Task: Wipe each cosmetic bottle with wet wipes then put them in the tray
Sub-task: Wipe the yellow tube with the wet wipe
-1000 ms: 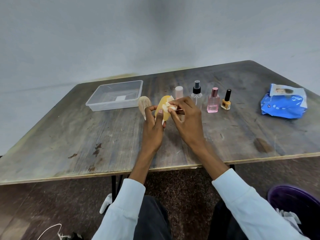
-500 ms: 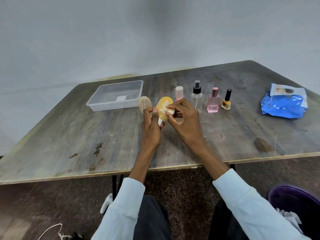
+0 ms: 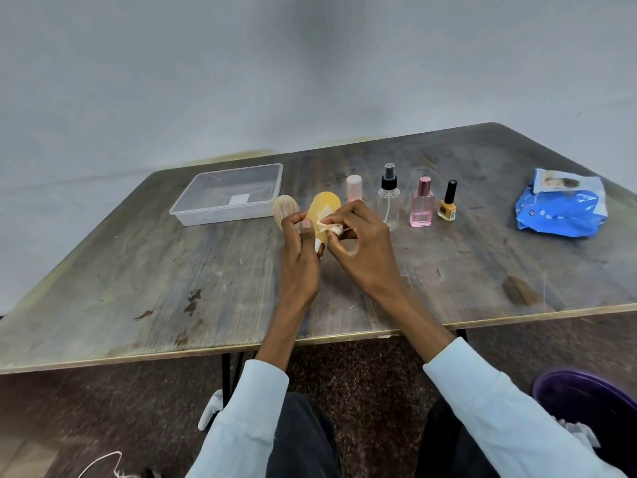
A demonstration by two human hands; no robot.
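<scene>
Head view: left hand (image 3: pixel 299 260) grips yellow oval bottle (image 3: pixel 323 212); right-hand fingers (image 3: pixel 348 215) pinch wipe (image 3: pixel 329 226).

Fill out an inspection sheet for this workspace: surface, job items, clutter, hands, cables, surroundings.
Surface: worn wooden table, stained and scratched.
Job's things: clear plastic tray with no bottles in it; yellow bottle held up and being wiped with a wet wipe; pink-capped bottle, spray bottle, pink perfume bottle and nail polish standing in a row; blue wipes pack at the right.
Clutter: a pale rounded object behind the left hand, unclear what.
Hands: left hand holds the yellow bottle; right hand pinches the wipe against it.
Cables: white cord on the floor.
Surroundings: plain wall; purple bin at lower right.
</scene>
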